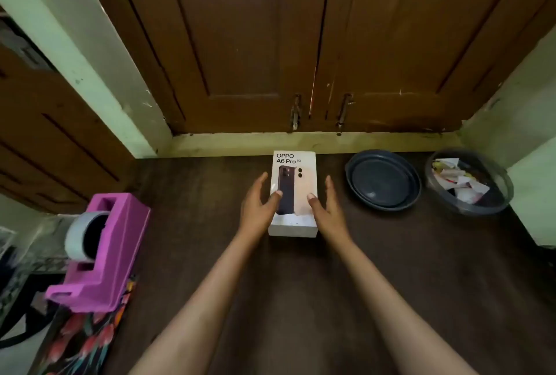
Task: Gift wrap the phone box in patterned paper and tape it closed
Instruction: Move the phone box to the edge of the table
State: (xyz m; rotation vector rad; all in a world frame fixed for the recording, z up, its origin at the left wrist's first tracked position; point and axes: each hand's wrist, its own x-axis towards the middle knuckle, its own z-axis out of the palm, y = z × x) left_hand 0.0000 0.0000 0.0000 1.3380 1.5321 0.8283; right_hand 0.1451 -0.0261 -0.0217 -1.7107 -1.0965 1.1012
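The phone box (294, 191), white and printed with a picture of two phones, was laid flat on the dark worktop (391, 284), towards its far edge and roughly in the middle of its width, with its long side running away from the person. It was flanked by both hands. The left hand (257, 203) was placed against the box's left side and the right hand (328, 206) against its right side, each with the fingers stretched out almost straight along the side and the thumb laid over the top face near the corner. Neither hand was curled round the box; both were held flat and spread, with the box between the palms. Just right of the box, a dark round dish (383, 183) was set on the worktop, and beyond it a clear round container (469, 182) filled with paper scraps. Well to the left, at the worktop's near left edge, a pink tape dispenser (102, 254) loaded with a roll of tape (81, 236) was stood on a sheet of patterned paper (87, 341). Behind the worktop, brown wooden cupboard doors (270, 43) were seen closed.
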